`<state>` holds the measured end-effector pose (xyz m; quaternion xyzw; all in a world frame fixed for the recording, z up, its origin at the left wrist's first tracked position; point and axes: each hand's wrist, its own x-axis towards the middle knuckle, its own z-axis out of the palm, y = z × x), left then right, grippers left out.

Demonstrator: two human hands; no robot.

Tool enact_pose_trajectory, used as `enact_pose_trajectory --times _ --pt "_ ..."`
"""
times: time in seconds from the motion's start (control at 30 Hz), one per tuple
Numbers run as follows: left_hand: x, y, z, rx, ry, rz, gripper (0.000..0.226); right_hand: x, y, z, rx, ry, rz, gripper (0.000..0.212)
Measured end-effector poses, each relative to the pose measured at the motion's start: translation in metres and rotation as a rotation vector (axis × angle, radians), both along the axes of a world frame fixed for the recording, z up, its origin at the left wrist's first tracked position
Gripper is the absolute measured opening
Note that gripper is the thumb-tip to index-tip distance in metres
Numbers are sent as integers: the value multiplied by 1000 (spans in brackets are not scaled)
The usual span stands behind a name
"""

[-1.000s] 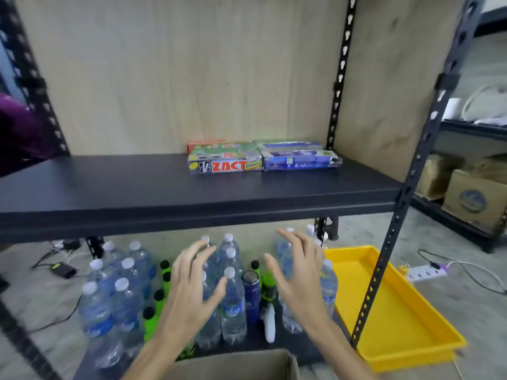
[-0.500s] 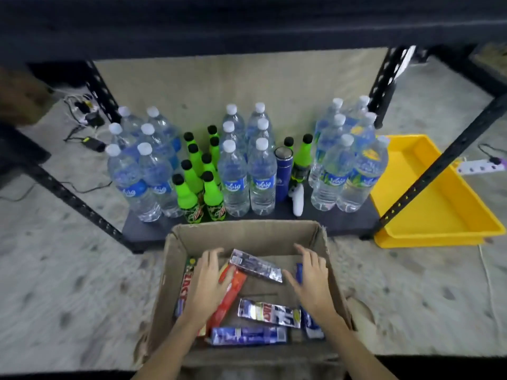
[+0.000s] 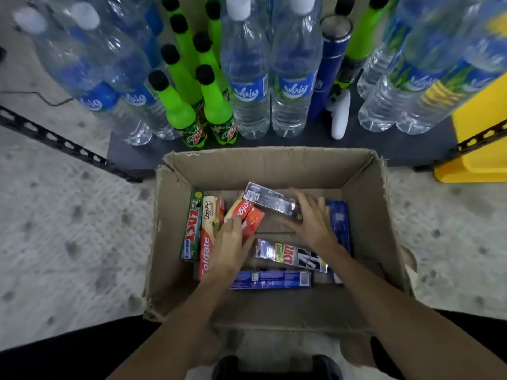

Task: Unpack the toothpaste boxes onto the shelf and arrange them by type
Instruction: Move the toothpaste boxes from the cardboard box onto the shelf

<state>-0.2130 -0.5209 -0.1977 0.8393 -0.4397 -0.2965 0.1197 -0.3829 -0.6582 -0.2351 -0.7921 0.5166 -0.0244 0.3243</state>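
Observation:
An open cardboard box (image 3: 274, 160) stands on the floor below me with several toothpaste boxes inside. My left hand (image 3: 229, 244) lies over a red Colgate box (image 3: 248, 215), fingers and thumb curled round it. My right hand (image 3: 311, 219) holds one end of a dark silver box (image 3: 266, 200) that leans across the pile. Along the left wall lie a green ZACT box (image 3: 192, 226) and a cream and red Colgate box (image 3: 208, 242). A silver ZACT box (image 3: 290, 256) and a blue box (image 3: 271, 279) lie near me. Another blue box (image 3: 340, 223) lies under my right wrist.
Behind the box, the bottom shelf board (image 3: 129, 157) carries several water bottles (image 3: 248, 86), green soda bottles (image 3: 219, 111) and a blue can (image 3: 327, 67). A yellow tray (image 3: 477, 138) sits at the right. A black slotted strut (image 3: 55, 138) crosses the floor at the left.
The view has dropped from the upper shelf to the box. Both hands have reached further in, the left onto the red Colgate box, the right onto the dark silver box.

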Motion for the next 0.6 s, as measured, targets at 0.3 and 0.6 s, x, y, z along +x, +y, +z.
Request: enact_pose_trajectory --times 0.3,0.6 --pt "-6 -5 -22 30 -25 85 61 -4 -4 -25 -57 -34 59 70" --pt "-9 5 -8 -87 47 121 56 -36 4 13 -109 -239 -60 59"
